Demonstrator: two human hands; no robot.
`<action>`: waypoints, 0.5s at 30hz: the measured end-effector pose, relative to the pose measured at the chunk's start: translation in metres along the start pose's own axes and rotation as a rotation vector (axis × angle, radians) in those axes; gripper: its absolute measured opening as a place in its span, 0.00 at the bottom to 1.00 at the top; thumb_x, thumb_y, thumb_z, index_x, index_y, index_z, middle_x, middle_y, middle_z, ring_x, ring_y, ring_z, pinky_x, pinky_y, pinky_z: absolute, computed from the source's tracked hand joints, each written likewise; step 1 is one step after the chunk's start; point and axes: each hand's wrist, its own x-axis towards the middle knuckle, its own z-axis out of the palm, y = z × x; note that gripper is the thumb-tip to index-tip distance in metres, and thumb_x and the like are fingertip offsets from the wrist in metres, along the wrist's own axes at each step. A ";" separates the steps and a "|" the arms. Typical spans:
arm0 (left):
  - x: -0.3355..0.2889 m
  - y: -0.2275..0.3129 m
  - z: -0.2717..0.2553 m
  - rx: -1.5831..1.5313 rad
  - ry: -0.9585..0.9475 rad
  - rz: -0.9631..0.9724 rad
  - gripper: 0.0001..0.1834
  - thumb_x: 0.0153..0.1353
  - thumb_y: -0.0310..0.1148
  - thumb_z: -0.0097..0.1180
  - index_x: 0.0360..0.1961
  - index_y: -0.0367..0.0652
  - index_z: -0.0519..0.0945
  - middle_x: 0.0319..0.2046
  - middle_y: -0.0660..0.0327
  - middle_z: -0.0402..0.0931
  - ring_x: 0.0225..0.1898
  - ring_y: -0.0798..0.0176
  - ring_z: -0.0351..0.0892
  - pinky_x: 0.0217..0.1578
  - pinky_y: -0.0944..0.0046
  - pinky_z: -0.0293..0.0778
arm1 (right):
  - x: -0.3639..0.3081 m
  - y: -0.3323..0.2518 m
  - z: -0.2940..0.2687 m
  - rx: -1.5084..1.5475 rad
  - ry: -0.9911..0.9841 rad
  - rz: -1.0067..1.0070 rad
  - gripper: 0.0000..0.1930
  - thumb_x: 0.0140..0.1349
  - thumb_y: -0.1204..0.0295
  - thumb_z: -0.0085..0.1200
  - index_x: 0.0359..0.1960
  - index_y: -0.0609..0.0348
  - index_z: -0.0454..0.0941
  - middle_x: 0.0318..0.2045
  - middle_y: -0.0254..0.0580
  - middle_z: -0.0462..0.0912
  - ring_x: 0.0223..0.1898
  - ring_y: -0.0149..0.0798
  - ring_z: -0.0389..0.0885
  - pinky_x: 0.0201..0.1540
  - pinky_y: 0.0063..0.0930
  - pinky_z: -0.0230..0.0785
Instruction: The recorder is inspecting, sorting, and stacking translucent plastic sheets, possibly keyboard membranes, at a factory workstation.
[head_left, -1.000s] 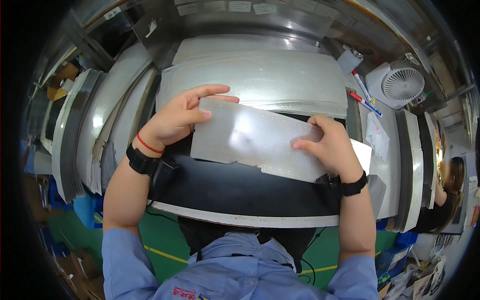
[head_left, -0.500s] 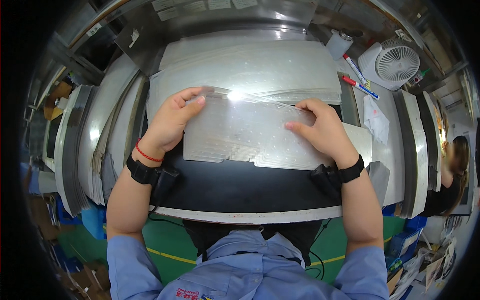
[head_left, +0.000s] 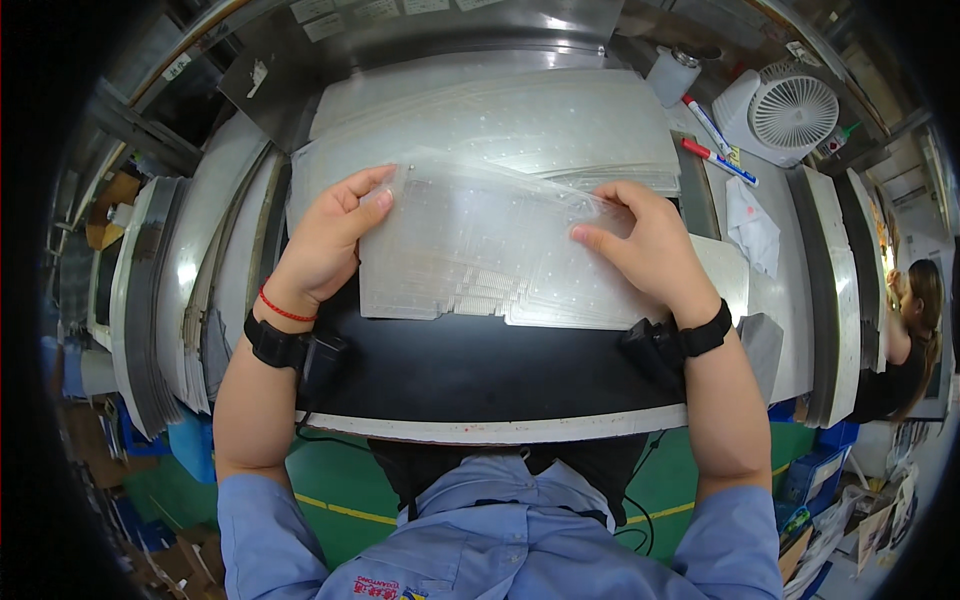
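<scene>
Between my hands are several thin, clear-looking sheets [head_left: 470,235] with small dots over them and notched, stepped lower edges. My left hand [head_left: 345,225] pinches their upper left corner, thumb in front and fingers behind. At the upper right edge my right hand [head_left: 645,235] grips them the same way. The sheets fan slightly apart along the bottom, low over the black work surface [head_left: 440,370]. Just beyond them lies a wide pile of similar silvery sheets [head_left: 480,115], partly hidden by those I hold.
Tall stacks of sheets stand at the left [head_left: 150,290] and right [head_left: 832,310]. At the back right are a white fan [head_left: 785,115], a bottle [head_left: 673,77], markers [head_left: 720,160] and a white cloth [head_left: 752,225]. Another person [head_left: 905,340] is at the far right.
The held sheets have tilted, their upper left corner rising a little. My left hand has shifted slightly left and up with them; my right hand keeps nearly the same place.
</scene>
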 end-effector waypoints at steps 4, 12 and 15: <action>-0.001 0.003 0.004 0.001 -0.028 0.022 0.26 0.74 0.30 0.51 0.70 0.31 0.65 0.56 0.56 0.80 0.54 0.67 0.81 0.59 0.65 0.75 | 0.001 -0.005 -0.003 -0.022 -0.045 0.004 0.29 0.49 0.61 0.75 0.48 0.68 0.82 0.42 0.52 0.83 0.45 0.51 0.81 0.50 0.36 0.73; -0.001 0.003 0.002 -0.037 -0.046 0.014 0.26 0.74 0.30 0.52 0.69 0.31 0.65 0.56 0.55 0.80 0.54 0.66 0.82 0.58 0.65 0.76 | 0.001 -0.002 -0.004 -0.058 -0.047 0.048 0.28 0.45 0.59 0.77 0.42 0.68 0.82 0.39 0.51 0.81 0.42 0.51 0.80 0.48 0.38 0.72; -0.003 0.005 0.002 -0.023 -0.073 0.035 0.27 0.74 0.31 0.53 0.69 0.31 0.65 0.56 0.55 0.80 0.53 0.66 0.82 0.58 0.65 0.76 | 0.001 0.000 -0.005 -0.065 -0.035 0.032 0.27 0.46 0.59 0.76 0.41 0.68 0.82 0.38 0.51 0.81 0.42 0.51 0.80 0.48 0.38 0.72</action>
